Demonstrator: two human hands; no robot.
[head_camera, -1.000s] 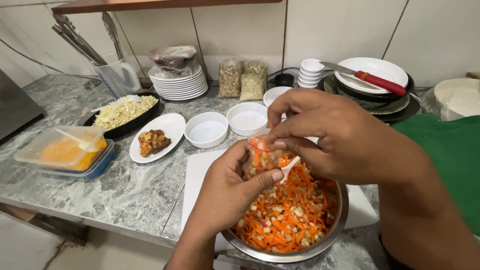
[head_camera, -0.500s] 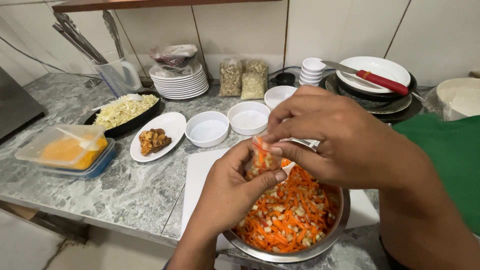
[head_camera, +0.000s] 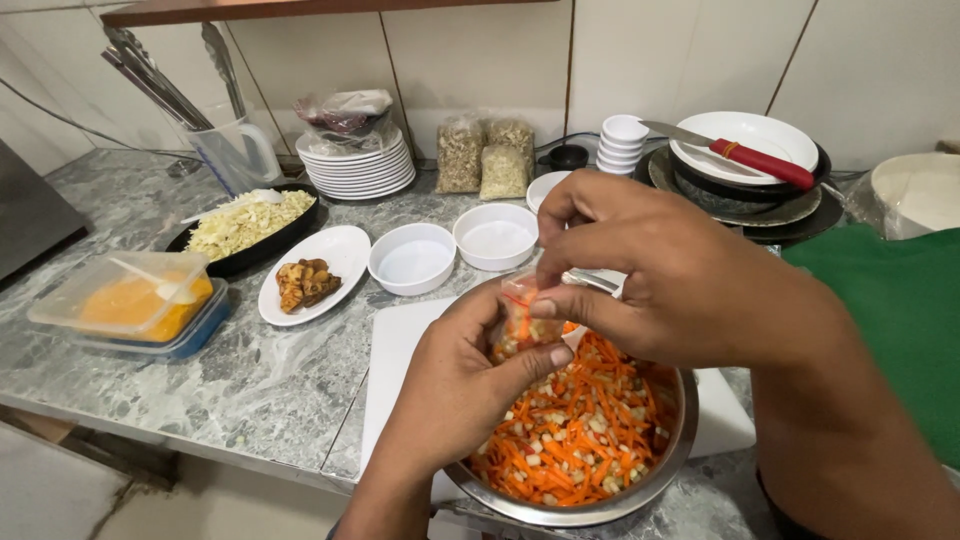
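A steel bowl (head_camera: 672, 462) of shredded carrot and chopped pale pieces (head_camera: 585, 440) stands on a white cutting board (head_camera: 395, 350) at the counter's front edge. Over the bowl, my left hand (head_camera: 450, 390) cups a small clear plastic bag (head_camera: 518, 318) partly filled with the carrot mix. My right hand (head_camera: 660, 270) comes from above and pinches the bag's top edge with thumb and fingers. A metal spoon handle (head_camera: 590, 281) shows just under my right fingers.
Two empty white bowls (head_camera: 412, 258) (head_camera: 495, 237), an oval plate with fried pieces (head_camera: 308, 280), a black dish of shredded cabbage (head_camera: 248, 222), a lidded tub of orange sauce (head_camera: 130, 303), stacked plates (head_camera: 360, 170), grain bags (head_camera: 484, 152), a red-handled knife (head_camera: 760, 160) on dishes, and a green cloth (head_camera: 890, 320).
Both hands have lifted the bag slightly and shifted a little right over the bowl. My right fingers have closed tighter on its top edge.
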